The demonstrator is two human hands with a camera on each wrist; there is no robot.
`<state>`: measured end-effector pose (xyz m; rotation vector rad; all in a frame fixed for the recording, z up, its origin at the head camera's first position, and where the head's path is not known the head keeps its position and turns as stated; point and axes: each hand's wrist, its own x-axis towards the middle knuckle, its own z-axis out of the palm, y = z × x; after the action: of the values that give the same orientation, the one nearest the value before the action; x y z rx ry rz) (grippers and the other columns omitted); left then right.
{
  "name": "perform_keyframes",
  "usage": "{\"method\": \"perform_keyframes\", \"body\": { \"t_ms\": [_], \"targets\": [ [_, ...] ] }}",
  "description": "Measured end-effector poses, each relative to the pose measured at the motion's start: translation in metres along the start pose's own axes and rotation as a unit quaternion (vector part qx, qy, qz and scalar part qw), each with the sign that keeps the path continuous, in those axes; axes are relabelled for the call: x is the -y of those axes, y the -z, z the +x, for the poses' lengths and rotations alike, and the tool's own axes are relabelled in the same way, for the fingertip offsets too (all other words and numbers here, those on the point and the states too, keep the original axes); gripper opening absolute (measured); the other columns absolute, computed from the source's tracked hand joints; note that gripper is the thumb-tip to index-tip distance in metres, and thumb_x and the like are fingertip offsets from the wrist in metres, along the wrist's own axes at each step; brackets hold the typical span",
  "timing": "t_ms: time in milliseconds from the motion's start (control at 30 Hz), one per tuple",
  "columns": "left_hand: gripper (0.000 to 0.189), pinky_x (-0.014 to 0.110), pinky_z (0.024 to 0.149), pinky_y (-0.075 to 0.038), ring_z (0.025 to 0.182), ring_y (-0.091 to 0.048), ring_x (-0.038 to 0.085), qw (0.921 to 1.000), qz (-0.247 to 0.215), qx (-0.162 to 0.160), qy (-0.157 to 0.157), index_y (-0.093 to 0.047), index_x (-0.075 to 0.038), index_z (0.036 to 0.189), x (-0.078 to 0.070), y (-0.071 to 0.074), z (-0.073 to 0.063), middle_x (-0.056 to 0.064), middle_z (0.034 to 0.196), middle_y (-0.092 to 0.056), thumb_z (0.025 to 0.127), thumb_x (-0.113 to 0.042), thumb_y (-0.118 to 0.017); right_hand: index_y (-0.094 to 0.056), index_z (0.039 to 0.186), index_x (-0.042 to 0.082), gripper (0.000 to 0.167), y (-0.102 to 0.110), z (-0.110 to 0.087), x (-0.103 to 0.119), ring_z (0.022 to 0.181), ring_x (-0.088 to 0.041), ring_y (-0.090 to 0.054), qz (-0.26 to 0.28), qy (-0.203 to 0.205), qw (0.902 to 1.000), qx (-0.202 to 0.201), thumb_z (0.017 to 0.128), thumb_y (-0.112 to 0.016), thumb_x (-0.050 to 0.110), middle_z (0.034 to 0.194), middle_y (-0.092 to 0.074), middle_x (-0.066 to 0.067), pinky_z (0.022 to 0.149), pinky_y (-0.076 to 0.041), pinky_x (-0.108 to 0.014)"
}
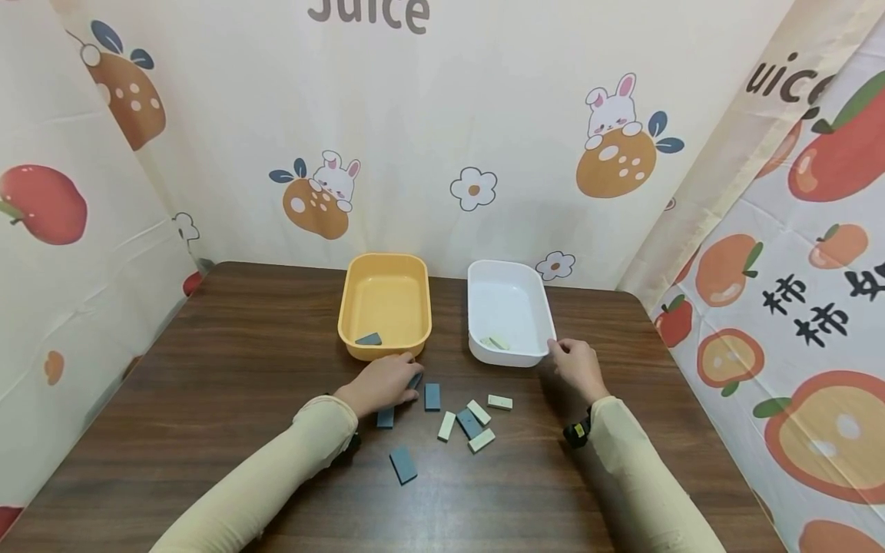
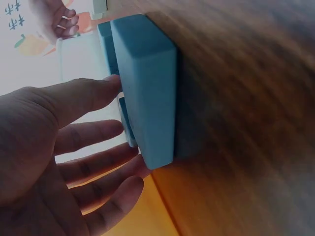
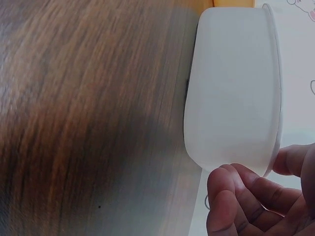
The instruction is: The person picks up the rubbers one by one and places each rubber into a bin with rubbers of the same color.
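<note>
My left hand [image 1: 387, 381] is just in front of the yellow bin [image 1: 352, 326], pinching a blue-grey block [image 1: 415, 380] between thumb and fingers. In the left wrist view, another blue block [image 2: 147, 93] stands large in the foreground and partly covers the pinched block [image 2: 127, 120]. My right hand [image 1: 579, 367] grips the near right corner of the white bin [image 1: 543, 307]. In the right wrist view, its thumb is at the rim and the curled fingers [image 3: 224, 196] lie against the outer wall. A blue block [image 1: 369, 339] lies in the yellow bin; cream blocks [image 1: 499, 342] lie in the white one.
On the brown wooden table [image 1: 228, 369] lie loose blue blocks [image 1: 403, 465] and several cream blocks [image 1: 482, 440], some close together near the middle. A patterned curtain [image 1: 429, 115] hangs behind the bins and along both sides.
</note>
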<state>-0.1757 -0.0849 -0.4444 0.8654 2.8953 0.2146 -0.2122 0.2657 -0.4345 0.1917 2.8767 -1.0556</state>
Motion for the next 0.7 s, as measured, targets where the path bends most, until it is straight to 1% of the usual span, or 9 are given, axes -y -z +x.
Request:
{"method": "perform_keyframes", "body": {
  "t_ms": [100,200,333,467,700],
  "targets": [
    [0.044,0.038,0.088,-0.053,0.101,-0.064,0.023,1.0000,0.004,0.004,0.001,-0.066,-0.007,0.123,-0.0007,-0.0002,0.0014,0.010,0.115,-0.064,0.088,-0.032,-0.072,-0.066,0.112,-0.004,0.045,-0.0001,0.0002,-0.0007,0.066,-0.017,-0.059,-0.003,0.000,1.0000,-0.002,0.103,-0.044,0.034,0.081,-0.066,-0.014,0.060,-0.044,-0.027],
    [0.043,0.038,0.088,-0.052,0.100,-0.064,0.023,1.0000,0.006,0.004,0.000,-0.067,-0.006,0.121,-0.0009,-0.0012,0.0021,0.009,0.112,-0.064,0.087,-0.032,-0.073,-0.066,0.111,-0.004,0.044,-0.0006,0.0005,-0.0016,0.065,-0.017,-0.059,-0.006,-0.001,1.0000,-0.003,0.103,-0.044,0.033,0.077,-0.066,-0.012,0.060,-0.044,-0.027],
    [0.036,0.038,0.087,-0.052,0.095,-0.064,0.024,1.0000,-0.002,0.006,0.000,-0.069,-0.006,0.116,-0.0013,0.0000,0.0016,0.009,0.107,-0.064,0.086,-0.025,-0.074,-0.067,0.110,-0.004,0.044,-0.0013,0.0010,-0.0028,0.064,-0.017,-0.059,-0.007,0.001,1.0000,-0.002,0.103,-0.044,0.033,0.073,-0.065,-0.011,0.059,-0.043,-0.028],
    [0.030,0.038,0.085,-0.052,0.094,-0.063,0.024,0.9997,-0.023,0.012,-0.001,-0.068,-0.005,0.114,-0.0006,0.0014,0.0009,0.010,0.106,-0.064,0.086,-0.016,-0.073,-0.067,0.109,-0.004,0.043,-0.0013,0.0014,-0.0027,0.064,-0.017,-0.059,-0.006,0.002,1.0000,-0.005,0.103,-0.044,0.032,0.074,-0.065,-0.011,0.059,-0.044,-0.027],
    [0.028,0.033,0.078,-0.051,0.086,-0.059,0.016,0.9975,-0.070,0.006,-0.001,-0.070,-0.009,0.113,0.0037,0.0034,0.0006,0.005,0.104,-0.063,0.085,-0.011,-0.072,-0.066,0.113,-0.004,0.045,0.0000,-0.0002,0.0004,0.066,-0.017,-0.059,-0.002,-0.002,1.0000,0.001,0.103,-0.043,0.034,0.081,-0.066,-0.014,0.061,-0.044,-0.028]
  ]
}}
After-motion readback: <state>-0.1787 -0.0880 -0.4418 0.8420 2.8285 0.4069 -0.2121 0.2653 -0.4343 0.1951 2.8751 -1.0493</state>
